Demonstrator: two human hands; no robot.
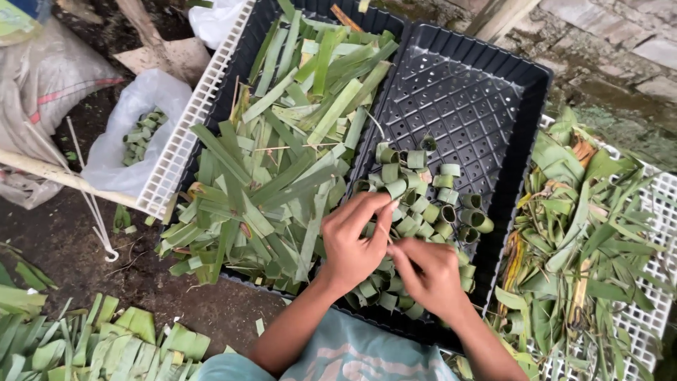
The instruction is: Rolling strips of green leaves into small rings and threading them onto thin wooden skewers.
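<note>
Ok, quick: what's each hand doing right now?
Left hand: closed, pinching a thin stick.
Right hand: closed over the leaf rings; what it holds cannot be told.

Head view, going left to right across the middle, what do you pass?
White plastic bag → white crate rim → flat green leaf strips → rolled leaf rings → black tray → heap of leaf scraps.

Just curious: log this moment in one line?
left hand + right hand: pinching thin pale stick | over rolled green leaf rings | black plastic tray
</note>
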